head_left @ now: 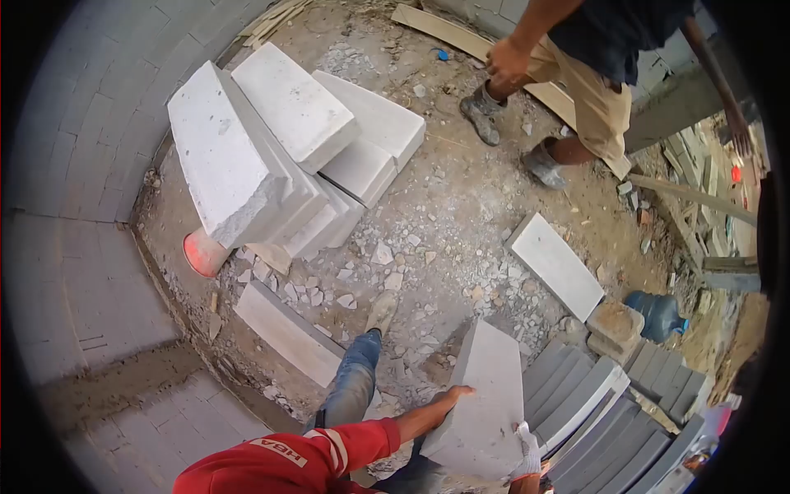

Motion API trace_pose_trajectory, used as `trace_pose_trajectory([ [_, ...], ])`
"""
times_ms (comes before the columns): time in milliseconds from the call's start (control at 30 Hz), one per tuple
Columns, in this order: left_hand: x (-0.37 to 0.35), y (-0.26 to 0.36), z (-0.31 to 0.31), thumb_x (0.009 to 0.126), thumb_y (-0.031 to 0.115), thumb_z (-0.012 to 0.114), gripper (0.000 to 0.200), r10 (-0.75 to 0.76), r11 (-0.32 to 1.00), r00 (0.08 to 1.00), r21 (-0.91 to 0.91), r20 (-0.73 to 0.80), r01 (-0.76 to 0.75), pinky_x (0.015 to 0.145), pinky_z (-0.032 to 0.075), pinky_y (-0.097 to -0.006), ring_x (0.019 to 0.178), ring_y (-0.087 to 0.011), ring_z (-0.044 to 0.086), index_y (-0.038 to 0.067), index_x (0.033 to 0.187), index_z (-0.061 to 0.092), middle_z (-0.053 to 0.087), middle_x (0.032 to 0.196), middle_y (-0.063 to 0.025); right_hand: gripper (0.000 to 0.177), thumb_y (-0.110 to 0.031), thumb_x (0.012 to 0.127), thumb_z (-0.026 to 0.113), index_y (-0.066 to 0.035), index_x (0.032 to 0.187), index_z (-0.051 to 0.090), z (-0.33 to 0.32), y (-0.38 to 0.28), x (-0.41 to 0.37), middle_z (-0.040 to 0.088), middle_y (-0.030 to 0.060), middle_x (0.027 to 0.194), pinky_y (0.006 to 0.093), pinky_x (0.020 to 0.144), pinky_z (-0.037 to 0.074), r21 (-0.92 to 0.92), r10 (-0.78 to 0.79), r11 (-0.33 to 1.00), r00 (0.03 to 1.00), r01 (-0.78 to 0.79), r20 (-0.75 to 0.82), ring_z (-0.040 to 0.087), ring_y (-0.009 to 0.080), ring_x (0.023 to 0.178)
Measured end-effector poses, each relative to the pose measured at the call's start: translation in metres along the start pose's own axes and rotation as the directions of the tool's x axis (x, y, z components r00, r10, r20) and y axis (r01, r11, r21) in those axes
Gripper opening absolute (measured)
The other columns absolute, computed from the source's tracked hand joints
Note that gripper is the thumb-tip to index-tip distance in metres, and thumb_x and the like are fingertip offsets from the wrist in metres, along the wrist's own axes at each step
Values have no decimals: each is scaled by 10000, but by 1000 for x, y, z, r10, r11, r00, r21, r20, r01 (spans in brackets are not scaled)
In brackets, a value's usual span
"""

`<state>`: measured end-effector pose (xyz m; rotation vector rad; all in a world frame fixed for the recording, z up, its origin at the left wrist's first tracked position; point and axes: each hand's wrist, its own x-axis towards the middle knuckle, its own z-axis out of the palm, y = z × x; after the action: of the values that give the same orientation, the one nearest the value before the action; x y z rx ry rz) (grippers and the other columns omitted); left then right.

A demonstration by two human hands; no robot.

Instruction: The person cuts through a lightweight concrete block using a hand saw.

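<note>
Between my two hands is a large pale lightweight concrete block (485,395), tilted in front of my legs. My left hand (455,397), bare below a red sleeve, grips its left edge with the fingers bent over it. On the opposite edge my right hand (525,449) wears a white glove and clasps the block near its lower corner; part of this hand is hidden. Just right of it stand rows of grey blocks (568,387) packed side by side. A single white block (557,266) lies flat on the ground beyond.
A pile of white blocks (288,107) leans at upper left, beside an orange bucket (204,252). Another block (288,333) lies near my boot. Rubble (383,253) litters the ground. A co-worker (592,74) stands at upper right. A blue water jug (656,314) lies at right.
</note>
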<state>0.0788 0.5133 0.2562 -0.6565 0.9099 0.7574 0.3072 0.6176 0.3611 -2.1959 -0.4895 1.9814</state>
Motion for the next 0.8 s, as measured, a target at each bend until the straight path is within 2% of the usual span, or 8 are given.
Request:
trace_pose_trajectory([
  [167, -196, 52, -17, 907, 481, 627, 561, 99, 955, 995, -276, -33, -104, 894, 529, -422, 1029, -285, 678, 62, 1278, 646, 700, 1181, -151, 448, -308, 911, 678, -9, 1243, 646, 140, -73, -117, 706, 78, 1023, 386, 751, 578, -320, -17, 947, 998, 36, 63, 680, 229, 835],
  [267, -244, 83, -31, 920, 470, 628, 543, 204, 895, 974, -422, 100, -144, 863, 549, -419, 961, -277, 697, 47, 1259, 654, 715, 1129, -138, 448, -260, 895, 670, 6, 1255, 648, 209, -119, -160, 709, 69, 1011, 357, 742, 568, -423, -114, 889, 980, 174, 163, 672, 203, 822],
  [400, -315, 146, -18, 922, 464, 639, 540, 426, 787, 905, -492, 0, -371, 848, 568, -414, 940, -268, 712, 21, 1229, 668, 724, 1082, -147, 454, -197, 875, 660, 26, 1271, 650, 299, -178, -186, 712, 57, 994, 318, 729, 555, -483, -260, 782, 910, 394, 322, 660, 170, 804],
  [500, -304, 192, -22, 913, 385, 683, 560, 692, 610, 721, -506, -37, -610, 873, 570, -401, 996, -270, 703, -17, 1294, 607, 699, 1121, -162, 587, -161, 841, 633, 53, 1386, 602, 356, -224, -172, 725, 67, 1003, 324, 714, 565, -472, -327, 700, 829, 535, 454, 685, 178, 813],
  [567, -290, 230, -16, 886, 299, 729, 640, 818, 319, 454, -379, -352, -869, 908, 562, -391, 1042, -272, 685, -47, 1378, 509, 663, 1187, -169, 581, -90, 868, 622, 41, 1431, 571, 397, -259, -158, 711, 69, 1106, 281, 789, 542, -363, -263, 712, 708, 600, 655, 654, 134, 889],
  [600, -283, 245, -16, 886, 299, 729, 640, 815, 295, 445, -395, -372, -870, 908, 562, -391, 1042, -272, 685, -47, 1378, 509, 663, 1187, -169, 581, -90, 868, 622, 41, 1431, 571, 412, -273, -133, 711, 69, 1106, 281, 789, 542, -380, -246, 697, 701, 608, 669, 654, 134, 889],
  [667, -272, 287, -26, 863, 243, 750, 713, 849, 100, 275, -375, -451, -922, 920, 555, -388, 1057, -274, 668, -47, 1432, 432, 633, 1235, -165, 638, -56, 852, 601, 37, 1479, 525, 461, -299, -70, 696, 100, 1216, 293, 888, 541, -301, -260, 553, 505, 776, 823, 665, 160, 1038],
  [800, -237, 345, -47, 883, 262, 721, 660, 827, -81, 159, -395, -539, -915, 918, 558, -385, 1073, -258, 670, -18, 1425, 468, 647, 1219, -163, 739, -84, 791, 645, 24, 1507, 501, 557, -331, -35, 628, 135, 1399, 331, 1030, 484, -344, -86, 597, 484, 724, 871, 608, 209, 1225],
])
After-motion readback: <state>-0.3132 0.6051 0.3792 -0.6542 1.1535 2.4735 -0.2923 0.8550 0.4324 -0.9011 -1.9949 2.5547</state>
